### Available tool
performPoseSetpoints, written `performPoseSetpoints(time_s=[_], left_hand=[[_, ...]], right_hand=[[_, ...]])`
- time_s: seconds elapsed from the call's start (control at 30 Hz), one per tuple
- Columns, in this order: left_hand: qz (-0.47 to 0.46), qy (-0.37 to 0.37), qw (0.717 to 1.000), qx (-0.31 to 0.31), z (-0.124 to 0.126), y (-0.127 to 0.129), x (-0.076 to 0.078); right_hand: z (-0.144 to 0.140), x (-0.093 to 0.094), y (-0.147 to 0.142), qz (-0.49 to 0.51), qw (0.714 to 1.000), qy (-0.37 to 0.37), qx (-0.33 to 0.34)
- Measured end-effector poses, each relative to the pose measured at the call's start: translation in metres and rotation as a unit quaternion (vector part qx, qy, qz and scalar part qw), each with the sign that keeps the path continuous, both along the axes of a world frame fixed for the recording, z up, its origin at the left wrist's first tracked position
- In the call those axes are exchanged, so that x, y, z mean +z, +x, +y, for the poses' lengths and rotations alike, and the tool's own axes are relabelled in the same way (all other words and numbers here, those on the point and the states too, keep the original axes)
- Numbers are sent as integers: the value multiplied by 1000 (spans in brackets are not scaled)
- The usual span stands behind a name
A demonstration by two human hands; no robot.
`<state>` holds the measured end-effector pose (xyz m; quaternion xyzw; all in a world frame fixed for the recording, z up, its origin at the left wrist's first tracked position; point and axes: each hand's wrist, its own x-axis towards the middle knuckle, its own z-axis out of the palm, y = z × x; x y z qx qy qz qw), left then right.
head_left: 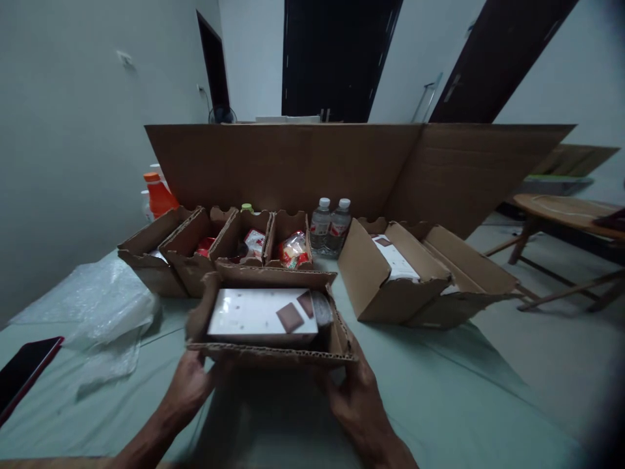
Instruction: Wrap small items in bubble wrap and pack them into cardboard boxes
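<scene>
Between my two hands is an open cardboard box [273, 355], held by its lower sides above the green cloth. My left hand [191, 381] grips its left end, and my right hand [355, 391] grips its right end; some fingers are hidden beneath it. Inside lies a white carton [258, 309] with brown squares printed on it. A grey rounded item [322, 311] sits at the carton's right, its kind unclear. Just behind stands a row of narrow cardboard boxes [188, 273] with packets in them, one a red and clear packet [293, 250].
Two water bottles [319, 227] stand behind, right of the row. More open boxes [390, 286] are at the right, before a tall cardboard screen [293, 159]. Bubble wrap [112, 312] and a phone [27, 371] lie left. An orange bottle [160, 197] stands back left, a wooden stool [561, 207] far right.
</scene>
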<state>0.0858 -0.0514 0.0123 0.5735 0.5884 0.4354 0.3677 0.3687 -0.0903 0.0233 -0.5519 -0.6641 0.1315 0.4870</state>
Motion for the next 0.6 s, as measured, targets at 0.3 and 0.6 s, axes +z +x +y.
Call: performPoseSetpoints(time_s=[0.3, 0.6], left_hand=[[-86, 49, 993, -66, -4, 56, 46], [-2, 6, 994, 107, -25, -13, 49]], right_hand=[[-11, 59, 45, -6, 996, -25, -84], [-6, 65, -16, -53, 993, 84, 60]])
